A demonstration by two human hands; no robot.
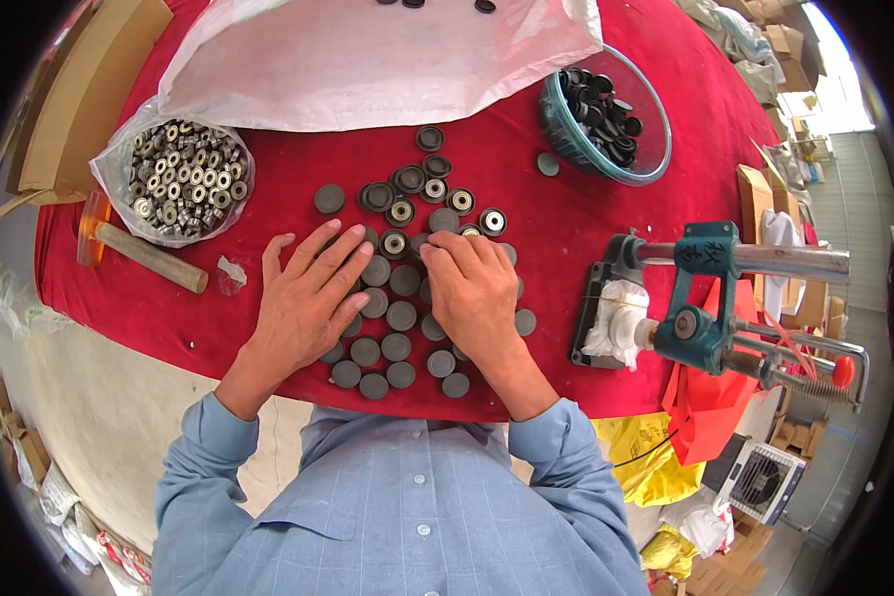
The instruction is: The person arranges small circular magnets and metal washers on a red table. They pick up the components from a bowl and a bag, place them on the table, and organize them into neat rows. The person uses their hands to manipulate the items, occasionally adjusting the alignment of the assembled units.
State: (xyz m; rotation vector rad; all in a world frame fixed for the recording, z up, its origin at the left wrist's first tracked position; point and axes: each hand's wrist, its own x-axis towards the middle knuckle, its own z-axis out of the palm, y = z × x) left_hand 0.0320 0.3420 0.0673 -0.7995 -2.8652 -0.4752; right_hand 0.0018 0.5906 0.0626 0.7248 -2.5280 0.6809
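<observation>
My left hand [308, 298] lies flat with its fingers spread, its fingertips over the left side of a group of round black caps [401, 316]. Curled and pressed together, the fingers of my right hand [475, 298] pinch at a black cap [418, 242] in the middle of the group; part of it is hidden under the fingertips. Beyond my hands, several caps are turned hollow side up, and some hold a metal ring bearing [400, 212] in the centre. The caps nearest to me lie with their smooth faces up.
A clear bag of metal bearings [191, 179] and an orange-headed mallet [149, 255] lie to the left on the red cloth [278, 179]. At the far right stands a glass bowl [656, 164] of black caps. A green hand press [700, 308] is on the right; white sheeting [368, 70] covers the back.
</observation>
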